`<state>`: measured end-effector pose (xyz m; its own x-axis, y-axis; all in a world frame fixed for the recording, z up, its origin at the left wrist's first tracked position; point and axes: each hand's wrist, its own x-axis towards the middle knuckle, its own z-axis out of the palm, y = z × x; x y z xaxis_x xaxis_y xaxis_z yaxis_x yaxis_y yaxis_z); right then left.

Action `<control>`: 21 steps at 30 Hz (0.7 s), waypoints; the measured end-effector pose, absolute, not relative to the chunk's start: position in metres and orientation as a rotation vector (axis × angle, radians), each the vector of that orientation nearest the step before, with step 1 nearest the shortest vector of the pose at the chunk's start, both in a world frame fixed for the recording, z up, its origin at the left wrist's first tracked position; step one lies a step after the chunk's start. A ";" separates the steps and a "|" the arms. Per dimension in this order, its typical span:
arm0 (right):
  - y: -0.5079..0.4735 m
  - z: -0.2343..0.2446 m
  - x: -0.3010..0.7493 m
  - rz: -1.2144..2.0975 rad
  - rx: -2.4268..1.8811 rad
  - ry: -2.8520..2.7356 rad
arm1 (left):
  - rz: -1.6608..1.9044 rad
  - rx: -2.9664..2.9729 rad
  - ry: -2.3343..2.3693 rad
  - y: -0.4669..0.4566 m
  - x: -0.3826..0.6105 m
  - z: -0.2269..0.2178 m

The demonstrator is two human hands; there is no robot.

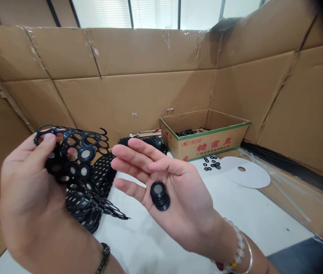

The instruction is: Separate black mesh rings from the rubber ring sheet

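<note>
My left hand (30,179) pinches a curled black die-cut sheet (88,139) between thumb and fingers. The sheet is mostly a lattice of round openings, with several black discs with pale grey centres still in it. Palm up, my right hand (175,190) has its fingers stretched out. A small stack of black discs (160,196) rests on that palm, the top one showing a grey centre. Behind and below the left hand, more black perforated sheets (101,171) lie heaped on the white table (138,236).
An open cardboard box (207,142) with green edging stands at the back, black pieces inside. Several loose black discs (212,163) lie in front of it, beside a white round card (244,172) with a central hole. Tall cardboard walls (150,53) enclose the table.
</note>
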<state>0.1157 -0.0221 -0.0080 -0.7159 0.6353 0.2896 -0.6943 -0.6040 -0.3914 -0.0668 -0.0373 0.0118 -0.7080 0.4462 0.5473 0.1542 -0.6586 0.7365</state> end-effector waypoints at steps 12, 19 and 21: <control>-0.025 -0.011 0.120 2.126 0.209 -0.752 | 2.450 1.109 1.252 -0.041 -0.054 0.016; -0.031 -0.004 0.128 2.170 0.199 -0.727 | 2.448 1.128 1.256 -0.041 -0.061 0.014; -0.031 -0.003 0.129 2.209 0.220 -0.721 | 2.440 1.111 1.247 -0.040 -0.063 0.013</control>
